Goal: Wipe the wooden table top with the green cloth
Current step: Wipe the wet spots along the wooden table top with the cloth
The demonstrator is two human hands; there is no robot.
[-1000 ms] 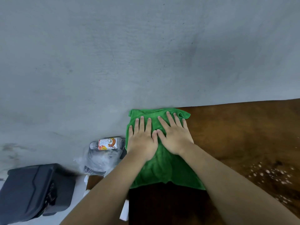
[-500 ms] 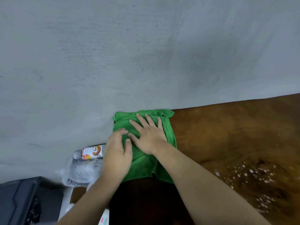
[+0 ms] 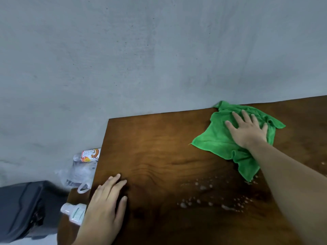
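Note:
The green cloth (image 3: 216, 137) lies spread and rumpled on the dark wooden table top (image 3: 159, 151), near its far edge at the right. My right hand (image 3: 247, 129) presses flat on the cloth with fingers spread. My left hand (image 3: 106, 204) rests flat on the bare wood at the table's near left edge, holding nothing. White foam droplets (image 3: 208, 197) speckle the wood between my two arms.
A grey wall (image 3: 141, 50) rises right behind the table. Left of the table, lower down, lie a clear plastic bag with a labelled bottle (image 3: 88, 154), a white bottle (image 3: 74, 212) and a dark grey case (image 3: 23, 209).
My right hand has swept the cloth from the table's far left corner to the right. My left hand has come off the cloth and now rests on the wood at the left edge.

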